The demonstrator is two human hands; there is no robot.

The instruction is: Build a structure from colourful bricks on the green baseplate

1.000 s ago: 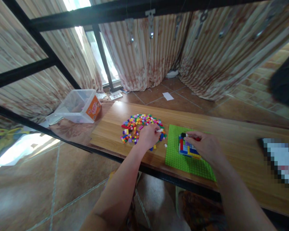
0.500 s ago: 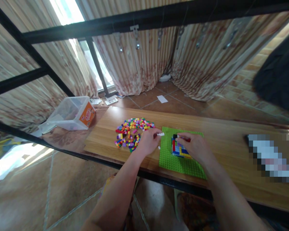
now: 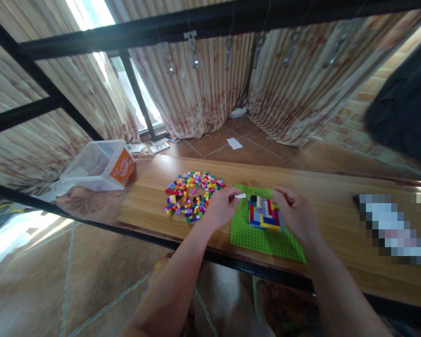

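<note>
My left hand (image 3: 221, 206) is closed, pinching a white toy brick (image 3: 241, 195) at the left edge of the green baseplate (image 3: 245, 238). On that plate sits a low, multicoloured brick build (image 3: 265, 215) with red, blue, yellow and white pieces on top. A black brick (image 3: 253, 199) stands at its far left corner. Curled over the right side of the build is my right hand (image 3: 296, 213). Its fingers are drawn together with a dark reddish patch between them, too small to name. Left of my left hand lies a loose pile of small bricks (image 3: 196, 180).
Everything rests on a long wooden table (image 3: 143, 196) with a dark front edge. A clear plastic box (image 3: 91, 164) with an orange label is beyond its left end. A pixelated flat object (image 3: 393, 229) lies at the right. A dark metal rail (image 3: 210, 35) crosses above.
My right hand has drawn away from the black brick to the right, uncovering the build's top. My left hand has moved slightly right with the white brick.
</note>
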